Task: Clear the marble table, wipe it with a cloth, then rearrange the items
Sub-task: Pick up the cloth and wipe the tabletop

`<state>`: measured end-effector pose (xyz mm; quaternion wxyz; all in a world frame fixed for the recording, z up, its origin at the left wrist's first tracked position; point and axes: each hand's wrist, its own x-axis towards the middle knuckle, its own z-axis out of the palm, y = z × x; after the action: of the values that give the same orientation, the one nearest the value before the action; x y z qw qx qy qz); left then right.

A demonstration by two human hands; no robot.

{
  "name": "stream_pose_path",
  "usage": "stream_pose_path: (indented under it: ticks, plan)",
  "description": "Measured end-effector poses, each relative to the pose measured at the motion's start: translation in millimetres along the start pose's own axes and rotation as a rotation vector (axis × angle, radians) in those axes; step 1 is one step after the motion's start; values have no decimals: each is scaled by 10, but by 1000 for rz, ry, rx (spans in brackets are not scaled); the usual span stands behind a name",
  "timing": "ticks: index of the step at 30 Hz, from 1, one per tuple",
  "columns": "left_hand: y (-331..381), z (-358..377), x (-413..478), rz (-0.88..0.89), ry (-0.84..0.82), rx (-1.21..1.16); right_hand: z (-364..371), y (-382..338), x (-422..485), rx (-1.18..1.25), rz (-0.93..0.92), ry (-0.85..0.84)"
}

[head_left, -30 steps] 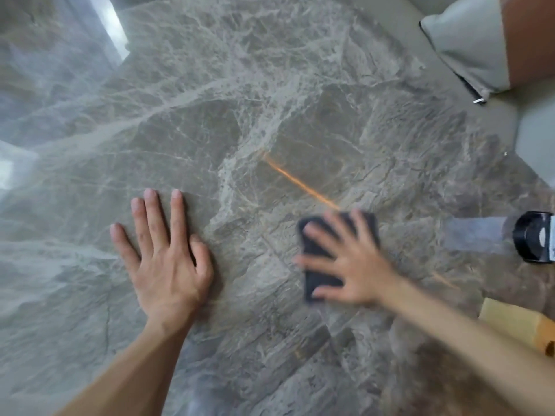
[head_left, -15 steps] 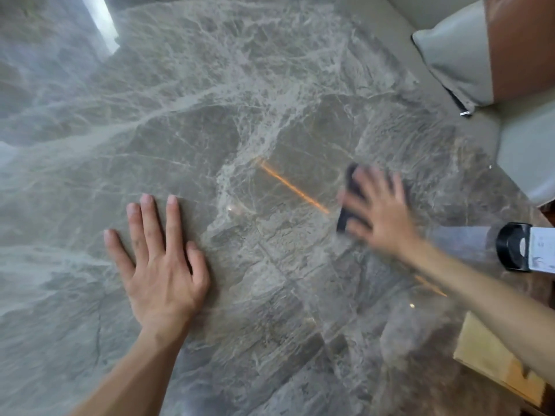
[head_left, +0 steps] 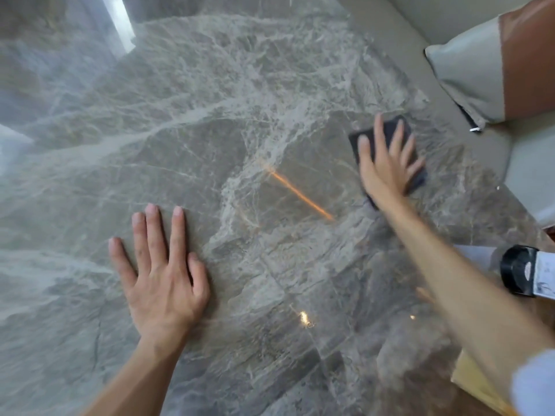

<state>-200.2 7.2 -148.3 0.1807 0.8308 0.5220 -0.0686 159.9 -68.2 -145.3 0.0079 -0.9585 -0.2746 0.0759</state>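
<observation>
The grey veined marble table (head_left: 240, 100) fills most of the view. My left hand (head_left: 162, 274) lies flat on it at the lower left, fingers spread, holding nothing. My right hand (head_left: 387, 163) presses flat on a dark folded cloth (head_left: 360, 139) at the right side of the table, fingers spread over it. Part of the cloth shows around my fingers; the rest is hidden under my palm.
A black-capped container with a white label (head_left: 522, 274) lies at the right edge. A pale wooden piece (head_left: 480, 385) sits at the lower right. A grey and brown cushion (head_left: 480, 70) rests on a seat beyond the table's far right corner.
My right hand has slid the cloth away from me and to the right across the marble. My left hand has stayed flat in the same spot.
</observation>
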Motion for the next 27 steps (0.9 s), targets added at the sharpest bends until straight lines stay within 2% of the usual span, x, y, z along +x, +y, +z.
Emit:
stream_pose_path:
  ticks: [1,2,5,6,7,8,9,11,12,13,14,17,18,19,20,23,24,25,26,27]
  plan:
    - [0,0,-12,1,-3,4,40,-297,-124,-28,21,22]
    - [-3,-3,-10,2,-5,3,143,-493,-376,-84,-146,54]
    - [-4,-16,-7,-4,-9,0,261,-351,-1503,-135,-1175,-182]
    - [-9,-15,-13,-4,-10,3,206,-151,-1558,-181,-1392,-256]
    - [-6,-16,-12,-6,-5,3,155,17,-1332,-230,-1483,-235]
    - [0,-14,-3,-6,1,5,161,79,-972,-264,-1397,-159]
    - [3,-13,5,-5,4,10,153,-3,-612,-233,-1156,-90]
    - [4,-9,9,0,-1,18,152,-523,-59,-25,-418,11]
    - [-3,-5,4,1,-3,19,145,-871,-43,40,-166,25]
    - [-9,-2,-2,-2,-3,18,158,-1149,-178,52,-87,64]
    - [-14,0,-9,-6,-3,17,204,-1304,-401,36,-191,95]
    - [-6,-8,-3,-9,9,-14,234,-887,-1179,-112,-1034,-119]
    - [-7,-11,-1,-9,10,-12,159,-598,-1193,-180,-1206,-203]
    - [-5,-11,-2,-7,7,-7,117,-330,-1012,-245,-1252,-191]
    - [1,-9,-2,-5,6,-6,109,-168,-727,-270,-1132,-136]
    - [-1,-2,8,0,-5,11,71,-526,48,-48,-327,20]
    - [-4,0,2,2,-10,17,85,-787,46,-18,-228,25]
    - [-11,1,-1,2,-12,21,133,-990,-83,-33,-288,43]
    - [-20,0,2,4,-17,22,215,-1074,-320,-77,-479,39]
    - [-27,-4,3,6,-22,20,262,-1029,-632,-115,-768,-23]
